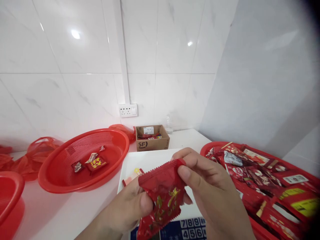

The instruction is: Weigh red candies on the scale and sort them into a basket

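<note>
A red foil packet [162,196] with gold lettering and zigzag edges is held tilted between both hands. My left hand [125,210] grips its left side, thumb across the front. My right hand [210,186] pinches the upper right corner between thumb and fingers. Beneath the hands lies a white flat-topped scale [147,160] with a blue number panel [192,228]. On the scale, partly hidden behind my left hand, is a pink and red packet [130,179].
At left, a red basket [60,180] holds several small packets, with another red basket [7,196] nearer. A cardboard box [155,144] stands behind the scale. At right, a red basket [207,146] is heaped with packets. Red bags [37,153] lie by the wall.
</note>
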